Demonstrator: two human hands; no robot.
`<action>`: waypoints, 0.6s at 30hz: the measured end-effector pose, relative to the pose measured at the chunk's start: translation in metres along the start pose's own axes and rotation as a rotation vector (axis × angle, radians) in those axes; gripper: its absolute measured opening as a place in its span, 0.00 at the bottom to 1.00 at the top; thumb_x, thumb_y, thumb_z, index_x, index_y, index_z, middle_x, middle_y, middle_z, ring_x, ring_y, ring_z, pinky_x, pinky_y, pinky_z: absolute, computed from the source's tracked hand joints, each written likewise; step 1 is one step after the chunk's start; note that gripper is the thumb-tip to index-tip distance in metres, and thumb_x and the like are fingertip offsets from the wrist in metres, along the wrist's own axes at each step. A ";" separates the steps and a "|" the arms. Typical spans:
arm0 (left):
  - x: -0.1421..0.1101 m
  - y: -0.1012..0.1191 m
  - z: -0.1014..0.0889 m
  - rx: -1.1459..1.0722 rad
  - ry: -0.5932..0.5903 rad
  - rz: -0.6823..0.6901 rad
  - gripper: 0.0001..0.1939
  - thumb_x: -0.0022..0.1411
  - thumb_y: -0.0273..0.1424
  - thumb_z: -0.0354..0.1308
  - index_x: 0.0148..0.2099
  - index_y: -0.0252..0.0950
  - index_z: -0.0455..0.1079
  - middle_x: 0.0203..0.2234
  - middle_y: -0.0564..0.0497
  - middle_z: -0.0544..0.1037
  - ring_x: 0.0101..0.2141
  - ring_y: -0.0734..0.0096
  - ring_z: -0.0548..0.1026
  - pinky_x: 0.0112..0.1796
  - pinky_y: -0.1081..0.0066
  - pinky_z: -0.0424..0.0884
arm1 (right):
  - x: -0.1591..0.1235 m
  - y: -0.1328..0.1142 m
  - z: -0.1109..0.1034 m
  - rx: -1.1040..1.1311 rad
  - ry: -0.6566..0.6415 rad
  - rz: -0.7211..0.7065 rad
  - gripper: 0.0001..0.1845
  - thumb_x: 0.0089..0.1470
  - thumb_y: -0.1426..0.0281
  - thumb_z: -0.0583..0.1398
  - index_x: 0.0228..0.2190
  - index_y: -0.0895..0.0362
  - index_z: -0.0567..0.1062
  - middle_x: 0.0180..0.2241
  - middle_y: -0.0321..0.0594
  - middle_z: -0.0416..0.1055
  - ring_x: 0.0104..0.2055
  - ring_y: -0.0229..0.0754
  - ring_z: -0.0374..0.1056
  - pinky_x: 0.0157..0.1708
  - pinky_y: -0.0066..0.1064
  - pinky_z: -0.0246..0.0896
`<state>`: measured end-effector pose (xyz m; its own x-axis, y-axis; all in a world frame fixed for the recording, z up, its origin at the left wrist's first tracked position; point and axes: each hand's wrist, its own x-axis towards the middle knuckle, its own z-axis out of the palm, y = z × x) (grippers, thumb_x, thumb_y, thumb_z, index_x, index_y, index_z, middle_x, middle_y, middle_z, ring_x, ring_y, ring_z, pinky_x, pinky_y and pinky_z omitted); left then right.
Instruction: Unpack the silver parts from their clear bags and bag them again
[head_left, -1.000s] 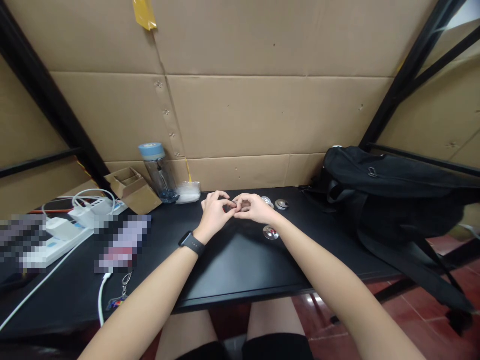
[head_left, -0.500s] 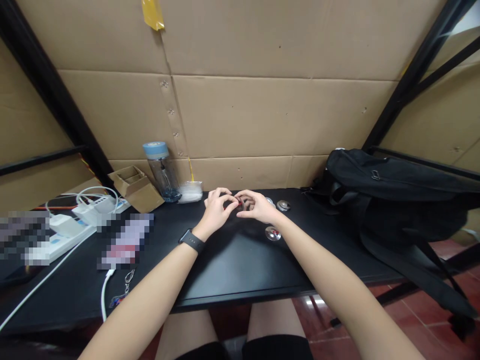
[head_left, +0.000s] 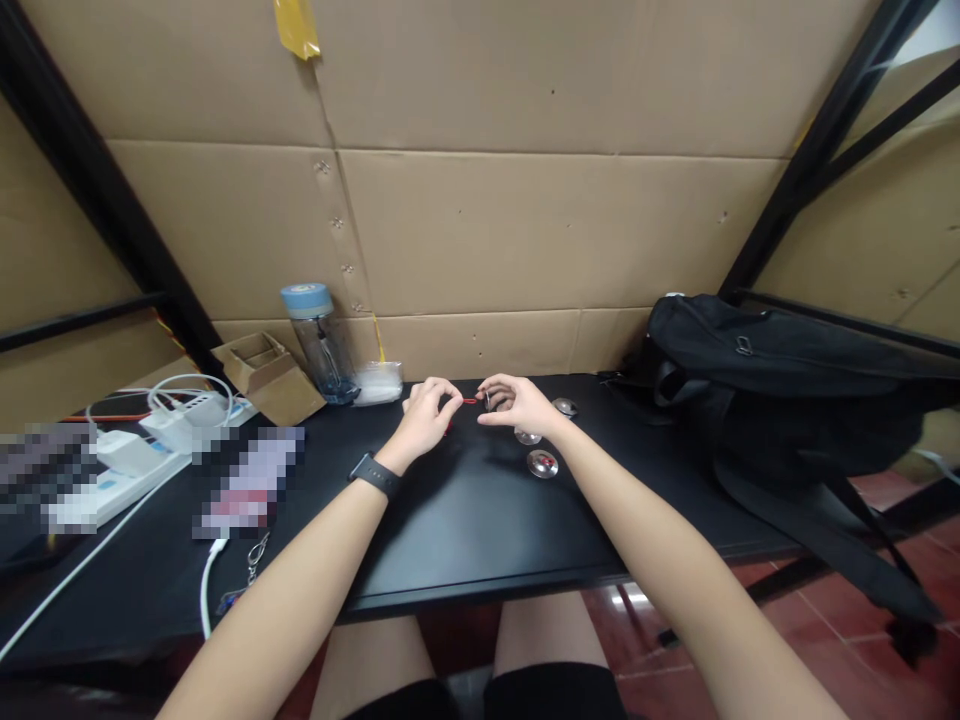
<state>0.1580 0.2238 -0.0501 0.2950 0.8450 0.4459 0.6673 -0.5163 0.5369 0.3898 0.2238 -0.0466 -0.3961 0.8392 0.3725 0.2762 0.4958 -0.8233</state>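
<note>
My left hand (head_left: 425, 418), with a black watch on its wrist, is closed in a pinch on a small red thing (head_left: 466, 401) whose end sticks out toward the right. Close beside it, my right hand (head_left: 517, 406) pinches a tiny metal piece (head_left: 487, 400). Both hands hover over the far middle of the black desk (head_left: 465, 530), a small gap between them. Three small silver discs lie near the right hand: one (head_left: 541, 463) with a red centre in front of it, one (head_left: 527, 437) under the wrist, one (head_left: 564, 407) behind.
A blue-lidded bottle (head_left: 319, 342), a cardboard box (head_left: 268, 378) and a clear packet (head_left: 379, 382) stand against the cardboard wall. White chargers and cables (head_left: 161, 430) and a keyring (head_left: 251, 575) lie at the left. A black backpack (head_left: 780, 390) fills the right.
My hands have drawn slightly apart; the red thing now shows between them. The right hand has shifted right, uncovering a silver disc under the wrist.
</note>
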 end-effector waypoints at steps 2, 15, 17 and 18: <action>0.002 -0.004 -0.007 0.033 -0.031 -0.008 0.12 0.69 0.41 0.53 0.43 0.42 0.74 0.47 0.48 0.79 0.51 0.57 0.71 0.51 0.59 0.63 | -0.001 0.002 -0.013 -0.125 0.034 0.035 0.31 0.40 0.56 0.74 0.44 0.57 0.76 0.43 0.45 0.78 0.35 0.40 0.74 0.37 0.32 0.71; 0.005 -0.036 -0.013 0.294 -0.172 -0.015 0.10 0.62 0.39 0.58 0.36 0.45 0.80 0.42 0.48 0.84 0.49 0.50 0.74 0.52 0.51 0.56 | -0.035 0.047 -0.133 -0.764 0.044 0.542 0.23 0.36 0.62 0.74 0.36 0.57 0.81 0.36 0.43 0.81 0.38 0.46 0.76 0.37 0.30 0.67; 0.005 -0.035 -0.012 0.297 -0.178 -0.018 0.11 0.63 0.40 0.57 0.37 0.45 0.80 0.43 0.48 0.84 0.49 0.50 0.74 0.52 0.52 0.56 | -0.036 0.053 -0.135 -0.732 0.038 0.548 0.23 0.35 0.63 0.75 0.36 0.57 0.81 0.37 0.43 0.81 0.39 0.46 0.76 0.38 0.30 0.68; 0.005 -0.034 -0.012 0.296 -0.178 -0.018 0.11 0.63 0.40 0.57 0.37 0.45 0.80 0.44 0.48 0.83 0.49 0.50 0.74 0.52 0.52 0.56 | -0.036 0.056 -0.136 -0.718 0.029 0.552 0.24 0.34 0.63 0.75 0.36 0.57 0.81 0.37 0.43 0.81 0.39 0.46 0.76 0.38 0.30 0.68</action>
<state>0.1288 0.2435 -0.0579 0.3789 0.8781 0.2920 0.8352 -0.4604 0.3009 0.5383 0.2514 -0.0478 -0.0260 0.9994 0.0230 0.9038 0.0334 -0.4267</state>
